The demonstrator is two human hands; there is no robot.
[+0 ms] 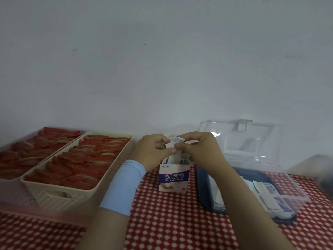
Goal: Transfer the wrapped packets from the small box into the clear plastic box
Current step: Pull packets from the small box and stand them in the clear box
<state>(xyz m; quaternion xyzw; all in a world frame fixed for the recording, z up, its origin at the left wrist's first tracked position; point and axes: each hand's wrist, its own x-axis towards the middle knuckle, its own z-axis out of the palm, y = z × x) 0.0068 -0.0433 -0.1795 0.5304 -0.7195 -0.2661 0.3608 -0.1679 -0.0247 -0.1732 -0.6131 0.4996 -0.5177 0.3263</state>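
Note:
A small white and purple cardboard box (pixel 173 178) stands upright on the red checked tablecloth, its top open with several wrapped packets sticking out. Above it my left hand (pixel 153 150) and my right hand (pixel 200 150) meet, and both pinch a bunch of white and blue wrapped packets (pixel 175 141) held over the box mouth. To the right sits the clear plastic box (pixel 295 179) with a dark blue base and its lid raised. Several wrapped packets (pixel 268 188) lie inside it.
A cream perforated basket (pixel 54 193) full of red wrapped sachets stands at the left, with a pink tray (pixel 10 192) of the same sachets beside it. A plain wall rises behind the table. A blurred grey object (pixel 324 170) sits at the far right edge.

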